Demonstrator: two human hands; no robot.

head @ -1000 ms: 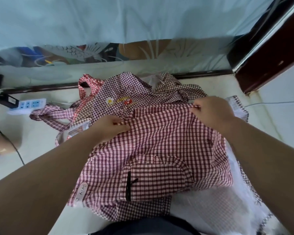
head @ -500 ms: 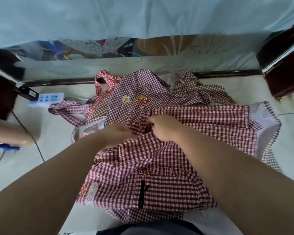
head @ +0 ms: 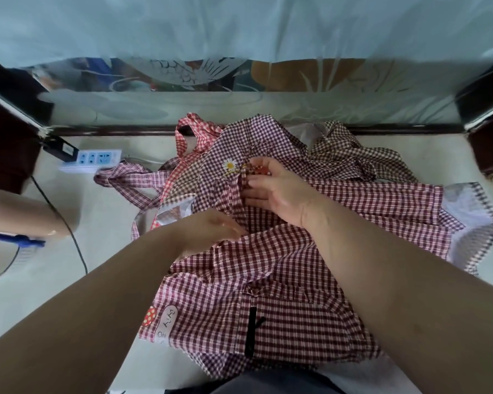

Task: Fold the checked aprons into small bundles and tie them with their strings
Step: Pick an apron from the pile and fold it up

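A: Your top apron (head: 268, 280), dark red check, lies spread on the pale floor (head: 111, 211) right in front of you, over a heap of other checked aprons (head: 268, 140).

B: Your right hand (head: 276, 189) curls its fingers on a gathered fold at the apron's far edge, just beside the daisy (head: 229, 165) stitched on the apron beneath. Your left hand (head: 211, 231) lies near it, fingers straight, tips touching the cloth's left edge.

A: The pocket (head: 296, 322) faces you, with a black tab at its side. What it holds, you cannot tell.

B: Loose checked strings (head: 117, 180) trail left across the floor toward a white power strip (head: 97, 159) with blue sockets. A dark cable (head: 69, 234) runs near it.

A: Behind the heap, a pale curtain (head: 239, 24) hangs over glass patterned with fish, dark wood at either side.

B: At your apron's near left corner sits a white label (head: 167, 322) with dark characters, too small to read, touching a red spotted patch (head: 150, 315).
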